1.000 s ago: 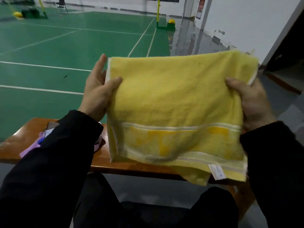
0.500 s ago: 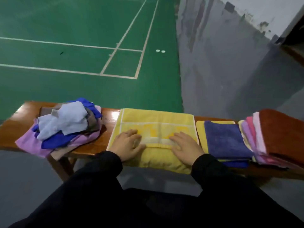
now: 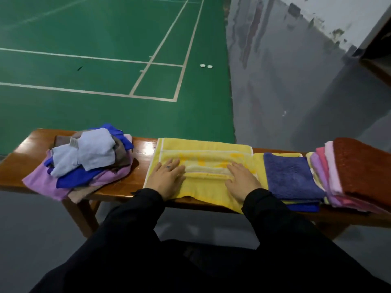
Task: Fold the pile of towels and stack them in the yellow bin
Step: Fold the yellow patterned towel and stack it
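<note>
- A messy pile of towels [image 3: 84, 163] sits on the left part of the brown wooden tabletop [image 3: 19, 163]. It has light blue, dark blue, brown and purple ones mixed up.
- The left hand [image 3: 166, 178] lies flat and open, palm down, on the left side of the yellow towel [image 3: 203, 148].
- The yellow towel is spread in the middle of the tabletop. Its near edge hangs a little over the front.
- The right hand [image 3: 242, 179] lies flat and open on the right side of the yellow towel.
- Just beside it is a folded dark blue towel [image 3: 292, 176] on top of another yellow one.
- At the far right is a stack of folded towels [image 3: 347, 176], pink and purple, with a rust red one on top.
- No yellow bin can be seen.
</note>
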`<action>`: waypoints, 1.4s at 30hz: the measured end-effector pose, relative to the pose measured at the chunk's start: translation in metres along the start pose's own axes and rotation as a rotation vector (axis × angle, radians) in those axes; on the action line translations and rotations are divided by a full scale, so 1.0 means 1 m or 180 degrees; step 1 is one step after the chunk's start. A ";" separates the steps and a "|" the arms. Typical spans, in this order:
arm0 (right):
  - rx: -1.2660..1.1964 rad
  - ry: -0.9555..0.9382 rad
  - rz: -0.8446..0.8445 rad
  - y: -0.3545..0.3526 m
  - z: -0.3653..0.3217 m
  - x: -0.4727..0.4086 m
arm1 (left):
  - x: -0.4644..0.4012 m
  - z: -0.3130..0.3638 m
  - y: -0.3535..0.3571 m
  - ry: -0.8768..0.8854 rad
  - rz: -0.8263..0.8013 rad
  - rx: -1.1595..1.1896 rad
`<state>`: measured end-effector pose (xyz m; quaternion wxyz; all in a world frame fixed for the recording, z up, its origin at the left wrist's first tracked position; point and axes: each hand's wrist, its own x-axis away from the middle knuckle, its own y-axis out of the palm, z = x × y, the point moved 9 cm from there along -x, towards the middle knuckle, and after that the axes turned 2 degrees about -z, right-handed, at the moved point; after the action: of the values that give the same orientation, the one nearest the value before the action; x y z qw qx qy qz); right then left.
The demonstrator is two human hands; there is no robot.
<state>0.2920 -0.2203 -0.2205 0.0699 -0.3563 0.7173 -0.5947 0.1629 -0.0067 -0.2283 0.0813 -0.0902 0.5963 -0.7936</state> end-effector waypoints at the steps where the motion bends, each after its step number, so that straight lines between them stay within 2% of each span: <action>1: -0.0106 0.0109 0.0013 -0.002 0.004 0.001 | 0.003 -0.002 -0.003 0.0050 0.0090 0.0107; 6: -0.0083 0.0471 0.0487 -0.016 0.020 0.012 | 0.014 -0.001 -0.025 0.0493 0.0496 -0.0044; 9: 0.0477 0.0420 0.0566 -0.021 0.020 0.017 | 0.018 -0.002 -0.029 0.0595 0.0428 0.0081; 12: 0.0490 0.0475 0.0677 -0.028 0.026 0.016 | 0.018 -0.006 -0.032 0.0599 0.0457 0.0214; 14: 0.0427 0.0409 0.0698 -0.029 0.026 0.014 | 0.015 -0.005 -0.031 0.0583 0.0429 0.0176; 18: 0.0833 0.0006 0.0416 -0.023 0.016 0.017 | 0.010 -0.008 -0.028 0.0560 0.0265 0.0124; 21: 0.1076 0.0089 0.0534 -0.029 0.021 0.020 | 0.008 -0.011 -0.029 0.0611 -0.0111 0.0057; 23: 0.1199 0.0144 0.0595 -0.031 0.022 0.023 | 0.009 -0.011 -0.031 0.0661 -0.0156 -0.0157; 27: 0.1262 0.0189 0.0577 -0.032 0.022 0.025 | 0.012 -0.012 -0.033 0.0474 -0.0046 -0.0341; 30: 0.0864 0.0195 0.0868 -0.046 0.027 0.028 | 0.016 -0.025 -0.048 0.0077 0.0513 -0.0004; 34: 0.0082 -0.0405 0.1945 -0.080 0.017 0.049 | 0.032 -0.022 -0.092 0.0029 0.1555 -0.0056; 37: -0.0066 -0.0965 0.2507 -0.095 0.003 0.074 | 0.056 -0.022 -0.113 0.0018 0.2017 0.0006; 39: 0.0016 -0.1378 0.2730 -0.090 -0.004 0.092 | 0.072 -0.031 -0.107 -0.0112 0.1920 0.0187; 42: 0.0321 -0.1819 0.2520 -0.056 -0.009 0.104 | 0.094 -0.035 -0.079 0.0143 0.1548 0.0180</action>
<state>0.2343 -0.2767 -0.1338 0.5018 -0.2014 0.7201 -0.4349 0.0616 0.0258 -0.1574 0.2592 0.0760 0.5797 -0.7688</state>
